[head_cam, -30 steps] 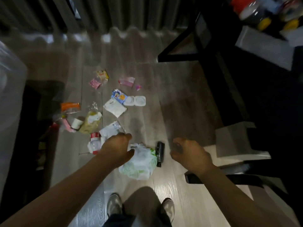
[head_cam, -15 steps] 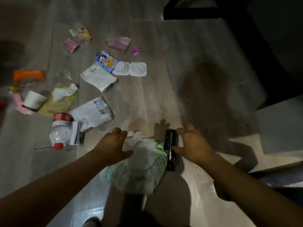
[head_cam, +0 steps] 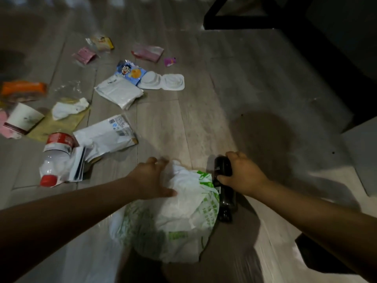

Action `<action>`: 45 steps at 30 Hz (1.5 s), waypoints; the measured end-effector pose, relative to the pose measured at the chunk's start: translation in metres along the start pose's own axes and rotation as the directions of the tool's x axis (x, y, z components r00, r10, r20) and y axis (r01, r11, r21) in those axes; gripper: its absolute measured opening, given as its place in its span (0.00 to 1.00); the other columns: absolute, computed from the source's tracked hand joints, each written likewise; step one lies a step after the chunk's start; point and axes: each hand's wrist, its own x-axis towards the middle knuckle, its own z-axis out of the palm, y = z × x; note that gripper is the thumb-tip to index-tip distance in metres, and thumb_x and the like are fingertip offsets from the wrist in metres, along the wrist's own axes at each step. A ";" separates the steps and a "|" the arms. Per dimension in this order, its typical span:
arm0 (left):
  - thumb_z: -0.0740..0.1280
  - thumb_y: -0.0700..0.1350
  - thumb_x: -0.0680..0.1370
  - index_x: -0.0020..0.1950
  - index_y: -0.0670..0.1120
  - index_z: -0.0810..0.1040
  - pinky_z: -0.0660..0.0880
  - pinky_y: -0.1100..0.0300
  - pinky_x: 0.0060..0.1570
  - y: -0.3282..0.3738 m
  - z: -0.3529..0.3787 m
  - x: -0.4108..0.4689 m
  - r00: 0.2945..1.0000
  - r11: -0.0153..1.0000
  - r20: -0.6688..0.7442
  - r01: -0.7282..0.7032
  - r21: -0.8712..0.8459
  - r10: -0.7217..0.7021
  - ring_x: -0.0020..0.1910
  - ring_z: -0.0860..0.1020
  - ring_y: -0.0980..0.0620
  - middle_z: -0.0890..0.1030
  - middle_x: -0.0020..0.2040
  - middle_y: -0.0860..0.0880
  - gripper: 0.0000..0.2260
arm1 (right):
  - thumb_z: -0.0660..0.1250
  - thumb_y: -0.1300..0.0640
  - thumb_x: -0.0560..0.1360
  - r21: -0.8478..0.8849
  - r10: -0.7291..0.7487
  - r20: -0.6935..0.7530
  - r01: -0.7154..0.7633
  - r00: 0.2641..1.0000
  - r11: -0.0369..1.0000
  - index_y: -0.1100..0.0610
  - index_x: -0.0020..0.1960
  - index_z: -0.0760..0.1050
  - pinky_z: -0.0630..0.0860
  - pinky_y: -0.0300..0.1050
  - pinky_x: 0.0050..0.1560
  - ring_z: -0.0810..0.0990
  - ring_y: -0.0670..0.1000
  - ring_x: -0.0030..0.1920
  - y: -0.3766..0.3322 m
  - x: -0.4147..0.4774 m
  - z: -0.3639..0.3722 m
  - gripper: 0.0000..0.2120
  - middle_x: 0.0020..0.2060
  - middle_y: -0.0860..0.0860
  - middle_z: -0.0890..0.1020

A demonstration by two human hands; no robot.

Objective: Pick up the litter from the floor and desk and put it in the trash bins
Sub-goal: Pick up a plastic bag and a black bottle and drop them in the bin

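A crumpled white plastic bag with green print [head_cam: 179, 219] lies on the wooden floor right below me. My left hand [head_cam: 152, 179] rests on its upper left part, fingers spread and pressing into the plastic. Beside the bag on the right lies a dark plastic bottle [head_cam: 224, 190]. My right hand [head_cam: 242, 173] is wrapped around the bottle's upper half, thumb on the bag side. Both things still touch the floor.
More litter is scattered to the left and ahead: a clear bottle with a red cap [head_cam: 54, 160], white mailer bags [head_cam: 108, 135], a paper cup [head_cam: 22, 119], an orange packet [head_cam: 23, 88], a white blister tray [head_cam: 163, 81], snack wrappers [head_cam: 130, 71]. Black desk legs [head_cam: 244, 21] stand far right.
The view has dropped closer to the floor. My right hand has closed around the dark bottle, and my left hand has spread wider over the plastic bag.
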 end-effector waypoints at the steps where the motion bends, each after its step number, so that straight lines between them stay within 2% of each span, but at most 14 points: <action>1: 0.67 0.71 0.65 0.78 0.53 0.45 0.58 0.50 0.72 0.000 0.003 0.002 1.000 1.000 0.009 0.011 0.017 -0.011 0.73 0.59 0.41 0.55 0.76 0.41 0.51 | 0.71 0.46 0.71 0.016 0.013 0.001 -0.013 1.000 1.000 0.57 0.71 0.63 0.72 0.45 0.57 0.74 0.57 0.60 0.002 0.001 0.002 0.34 0.64 0.58 0.69; 3: 0.66 0.73 0.63 0.77 0.57 0.40 0.49 0.45 0.74 -0.002 0.008 0.008 1.000 0.999 0.016 0.010 0.031 -0.011 0.76 0.47 0.39 0.45 0.78 0.41 0.54 | 0.71 0.44 0.72 0.057 0.040 0.000 -0.039 0.999 0.998 0.57 0.71 0.62 0.72 0.44 0.55 0.75 0.57 0.59 0.005 0.006 0.008 0.34 0.63 0.58 0.69; 5: 0.66 0.74 0.61 0.76 0.60 0.38 0.47 0.43 0.73 -0.005 0.014 0.013 1.000 1.000 0.024 0.011 0.002 -0.011 0.76 0.43 0.37 0.41 0.78 0.42 0.54 | 0.70 0.42 0.72 0.093 0.064 0.005 -0.064 0.998 0.994 0.57 0.71 0.60 0.73 0.44 0.55 0.74 0.57 0.59 0.006 0.011 0.015 0.36 0.63 0.58 0.68; 8: 0.67 0.74 0.61 0.75 0.61 0.38 0.52 0.44 0.73 -0.008 0.025 0.014 0.999 0.996 0.037 0.019 -0.092 -0.016 0.76 0.47 0.37 0.42 0.78 0.46 0.54 | 0.69 0.40 0.72 0.116 0.088 0.000 -0.088 0.996 0.989 0.57 0.73 0.56 0.73 0.48 0.58 0.74 0.58 0.60 0.002 0.012 0.026 0.39 0.65 0.58 0.65; 12: 0.64 0.76 0.62 0.77 0.57 0.43 0.54 0.45 0.72 -0.011 0.047 0.014 1.000 1.000 -0.021 0.002 -0.007 -0.003 0.74 0.53 0.39 0.48 0.77 0.45 0.52 | 0.69 0.39 0.71 0.181 0.094 0.006 -0.094 0.996 0.979 0.53 0.77 0.46 0.71 0.48 0.60 0.73 0.60 0.63 -0.002 0.013 0.041 0.46 0.71 0.58 0.57; 15: 0.63 0.78 0.59 0.76 0.59 0.47 0.62 0.42 0.69 -0.015 0.060 0.017 0.998 1.000 -0.055 0.029 0.004 -0.029 0.71 0.56 0.38 0.51 0.76 0.45 0.51 | 0.68 0.40 0.72 0.197 0.094 0.018 -0.096 0.995 0.976 0.50 0.78 0.38 0.72 0.47 0.59 0.74 0.61 0.62 0.001 0.014 0.051 0.49 0.75 0.58 0.50; 18: 0.64 0.76 0.60 0.74 0.60 0.50 0.66 0.42 0.65 -0.019 0.067 0.016 0.996 0.999 -0.076 0.044 -0.001 -0.044 0.70 0.56 0.39 0.52 0.74 0.48 0.48 | 0.68 0.42 0.73 0.205 0.087 0.007 -0.086 0.996 0.975 0.48 0.77 0.36 0.73 0.48 0.58 0.76 0.61 0.59 0.006 0.014 0.055 0.49 0.75 0.59 0.51; 25: 0.71 0.64 0.68 0.73 0.52 0.59 0.73 0.55 0.60 -0.011 0.058 0.017 0.996 0.992 -0.080 0.033 -0.125 -0.043 0.63 0.70 0.46 0.62 0.69 0.44 0.39 | 0.70 0.53 0.74 0.222 0.079 0.002 -0.077 0.997 0.972 0.48 0.77 0.36 0.74 0.46 0.55 0.76 0.60 0.57 0.013 0.016 0.052 0.48 0.71 0.60 0.59; 30: 0.72 0.58 0.70 0.71 0.49 0.65 0.70 0.55 0.62 -0.012 0.053 0.015 0.994 0.966 -0.096 0.028 -0.255 -0.054 0.63 0.71 0.49 0.72 0.66 0.47 0.33 | 0.69 0.52 0.74 0.230 0.085 -0.002 -0.082 0.996 0.970 0.50 0.78 0.38 0.74 0.49 0.56 0.76 0.60 0.59 0.013 0.011 0.045 0.47 0.69 0.60 0.65; 33: 0.72 0.57 0.71 0.63 0.45 0.74 0.66 0.63 0.56 -0.013 0.042 0.010 0.977 0.955 -0.181 0.055 -0.292 -0.111 0.59 0.74 0.49 0.77 0.60 0.48 0.26 | 0.69 0.53 0.74 0.287 0.101 -0.010 -0.094 0.995 0.953 0.51 0.78 0.41 0.75 0.49 0.55 0.77 0.59 0.58 0.012 0.009 0.037 0.45 0.67 0.59 0.71; 35: 0.73 0.56 0.70 0.52 0.46 0.79 0.66 0.67 0.45 -0.017 0.026 0.010 0.955 0.943 -0.268 0.033 -0.331 -0.128 0.51 0.78 0.50 0.80 0.47 0.50 0.17 | 0.69 0.53 0.73 0.330 0.115 -0.018 -0.103 0.993 0.938 0.52 0.78 0.44 0.73 0.44 0.52 0.77 0.58 0.59 0.011 0.010 0.027 0.44 0.65 0.58 0.74; 38: 0.73 0.56 0.70 0.36 0.47 0.73 0.65 0.67 0.30 -0.022 -0.011 0.013 0.914 0.912 -0.343 0.065 -0.405 -0.218 0.34 0.76 0.52 0.73 0.30 0.54 0.15 | 0.71 0.54 0.71 0.366 0.100 -0.063 -0.070 0.993 0.928 0.49 0.75 0.55 0.73 0.43 0.46 0.80 0.54 0.51 0.006 0.016 -0.002 0.38 0.58 0.55 0.79; 41: 0.72 0.55 0.71 0.31 0.47 0.67 0.65 0.59 0.34 -0.022 -0.058 0.019 0.862 0.899 -0.415 0.097 -0.428 -0.291 0.34 0.74 0.49 0.71 0.29 0.50 0.19 | 0.72 0.54 0.70 0.421 0.098 -0.191 -0.009 0.977 0.907 0.48 0.72 0.61 0.72 0.42 0.46 0.77 0.49 0.46 -0.007 0.025 -0.037 0.35 0.53 0.51 0.80; 45: 0.71 0.54 0.72 0.29 0.48 0.63 0.60 0.58 0.34 -0.001 -0.132 0.010 0.827 0.897 -0.490 0.039 -0.439 -0.275 0.31 0.70 0.51 0.67 0.27 0.52 0.21 | 0.73 0.53 0.69 0.521 0.118 -0.273 0.044 0.955 0.852 0.46 0.71 0.63 0.71 0.40 0.47 0.76 0.47 0.47 -0.042 0.035 -0.095 0.34 0.49 0.45 0.77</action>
